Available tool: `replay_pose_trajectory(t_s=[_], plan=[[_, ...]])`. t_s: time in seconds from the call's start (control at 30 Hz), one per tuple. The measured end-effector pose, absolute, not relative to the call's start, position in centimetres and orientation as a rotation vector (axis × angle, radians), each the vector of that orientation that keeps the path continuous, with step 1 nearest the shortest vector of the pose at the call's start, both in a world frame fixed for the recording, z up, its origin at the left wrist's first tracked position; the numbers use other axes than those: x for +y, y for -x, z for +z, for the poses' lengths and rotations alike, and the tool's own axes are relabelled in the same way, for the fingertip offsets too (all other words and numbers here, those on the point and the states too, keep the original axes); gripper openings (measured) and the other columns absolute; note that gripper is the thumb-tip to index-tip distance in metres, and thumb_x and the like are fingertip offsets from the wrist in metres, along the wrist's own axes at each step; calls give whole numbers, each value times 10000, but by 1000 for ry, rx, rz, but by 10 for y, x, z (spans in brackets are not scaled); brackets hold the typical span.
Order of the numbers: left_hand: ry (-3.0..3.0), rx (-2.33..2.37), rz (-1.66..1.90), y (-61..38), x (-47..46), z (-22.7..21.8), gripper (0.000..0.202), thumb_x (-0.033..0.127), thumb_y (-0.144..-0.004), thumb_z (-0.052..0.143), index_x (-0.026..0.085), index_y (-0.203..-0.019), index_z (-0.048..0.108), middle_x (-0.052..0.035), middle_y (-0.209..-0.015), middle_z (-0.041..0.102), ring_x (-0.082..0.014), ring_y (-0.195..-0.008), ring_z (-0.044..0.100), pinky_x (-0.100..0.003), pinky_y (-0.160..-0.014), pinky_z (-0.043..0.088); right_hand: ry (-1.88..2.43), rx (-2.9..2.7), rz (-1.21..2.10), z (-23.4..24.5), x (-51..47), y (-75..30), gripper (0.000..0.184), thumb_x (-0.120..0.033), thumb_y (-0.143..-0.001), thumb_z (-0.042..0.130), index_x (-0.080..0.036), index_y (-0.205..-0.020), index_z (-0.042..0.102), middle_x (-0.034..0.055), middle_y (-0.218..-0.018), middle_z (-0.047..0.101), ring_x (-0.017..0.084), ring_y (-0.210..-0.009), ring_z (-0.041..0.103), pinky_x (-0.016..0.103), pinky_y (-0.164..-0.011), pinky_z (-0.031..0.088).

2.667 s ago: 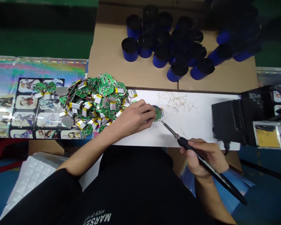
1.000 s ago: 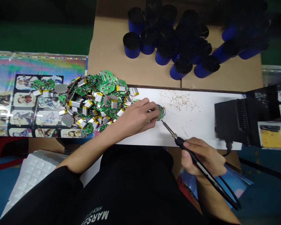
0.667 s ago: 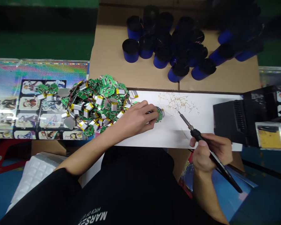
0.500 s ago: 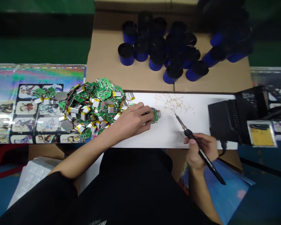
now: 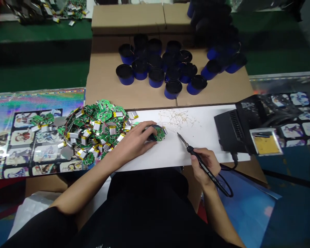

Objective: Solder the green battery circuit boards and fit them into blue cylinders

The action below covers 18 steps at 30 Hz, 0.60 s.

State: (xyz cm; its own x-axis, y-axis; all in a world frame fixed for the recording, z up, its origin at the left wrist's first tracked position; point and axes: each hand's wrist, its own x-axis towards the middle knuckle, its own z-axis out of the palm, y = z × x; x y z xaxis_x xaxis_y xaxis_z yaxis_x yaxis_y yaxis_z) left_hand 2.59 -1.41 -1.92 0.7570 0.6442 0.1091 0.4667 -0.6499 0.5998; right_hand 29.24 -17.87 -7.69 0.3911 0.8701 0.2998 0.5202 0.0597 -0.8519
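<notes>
Left of the gripped board lies a heap of round green circuit boards with silver battery packs (image 5: pixel 93 134); beyond it stand blue plastic cylinders with black tops (image 5: pixel 157 74). The left hand (image 5: pixel 134 142) pinches one round green circuit board (image 5: pixel 159 133) down on the white sheet (image 5: pixel 204 120). The right hand (image 5: pixel 206 166) is wrapped around a black-handled soldering iron (image 5: pixel 196 155), its tip just right of that board and clear of it. The work looks mid-board; I cannot tell whether the heap is finished.

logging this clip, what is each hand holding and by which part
Right hand holds the soldering iron by its black handle. Left hand holds the round circuit board at its left edge.
</notes>
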Motion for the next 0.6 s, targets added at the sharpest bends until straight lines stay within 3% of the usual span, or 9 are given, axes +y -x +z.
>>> replay_pose_trajectory(t_s=[0.2, 0.43, 0.53, 0.6], plan=[[-2212, 849, 439, -20, -10, -1, 175, 298, -939, 763, 213, -1044, 652, -109, -1369, 664, -267, -1273, 658, -450, -1047, 573, 1582, -1291, 376, -69, -176, -292, 159, -232, -925, 717, -207, -1081, 700, 38, -928, 731, 176, -802, 735, 296, -722, 625], [-1891, 994, 851, 64, 44, 73, 396, 481, -803, 904, 190, -933, 669, -72, -1286, 738, -264, -1247, 684, -524, -1091, 555, 1469, -1391, 236, -59, -173, -274, 346, -152, -865, 804, -222, -1187, 701, 70, -1054, 786, 217, -880, 798, 349, -766, 684], [-1947, 1211, 1086, 114, 99, 80, 456, 495, -780, 920, 182, -956, 640, -24, -1292, 732, -240, -1278, 633, -516, -1117, 514, 1397, -1475, 461, -60, -162, -253, 388, -181, -998, 666, -217, -1382, 621, 76, -1048, 821, 195, -763, 811, 324, -684, 690], [-1943, 1403, 1123, 145, 138, 71, 469, 503, -772, 914, 186, -964, 627, -2, -1267, 731, -205, -1200, 631, -481, -1081, 536, 1280, -1557, 632, -60, -147, -235, 400, -171, -1072, 525, -217, -1469, 553, 84, -1094, 827, 169, -737, 808, 297, -662, 685]])
